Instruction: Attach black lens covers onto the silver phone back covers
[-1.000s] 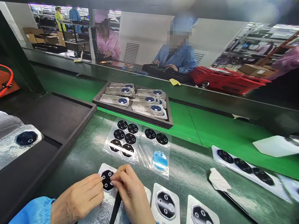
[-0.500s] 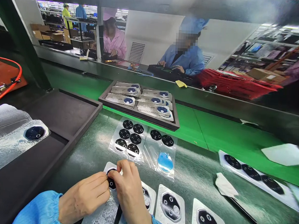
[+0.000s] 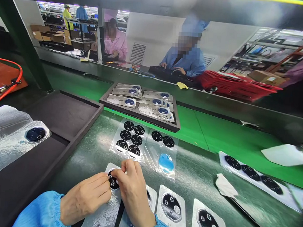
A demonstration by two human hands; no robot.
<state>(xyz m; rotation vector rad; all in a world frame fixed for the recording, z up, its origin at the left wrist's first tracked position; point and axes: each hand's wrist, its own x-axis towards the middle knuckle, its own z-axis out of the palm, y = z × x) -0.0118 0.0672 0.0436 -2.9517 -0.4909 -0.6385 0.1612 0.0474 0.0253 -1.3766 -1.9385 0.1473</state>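
Observation:
My left hand [image 3: 86, 198] and my right hand [image 3: 134, 194] meet over a silvery phone back cover [image 3: 102, 216] at the near edge of the bench. Both pinch at the black octagonal camera piece [image 3: 113, 182] on that cover, fingertips pressed to its edges. A thin black tool [image 3: 117, 215] runs under my right hand. Three more covers with black camera pieces [image 3: 170, 206] lie in a row to the right.
Clear sheets of black octagonal stickers [image 3: 131, 139] and a blue round film [image 3: 166, 162] lie just beyond my hands. A dark tray of covers [image 3: 141, 104] sits on the green belt. A large dark tray [image 3: 54, 122] at left holds covers. Another sticker strip [image 3: 255, 176] lies right. People work across the line.
The view has shifted slightly. My hands stay together on the black camera piece, with the fingertips shifting a little around its edge.

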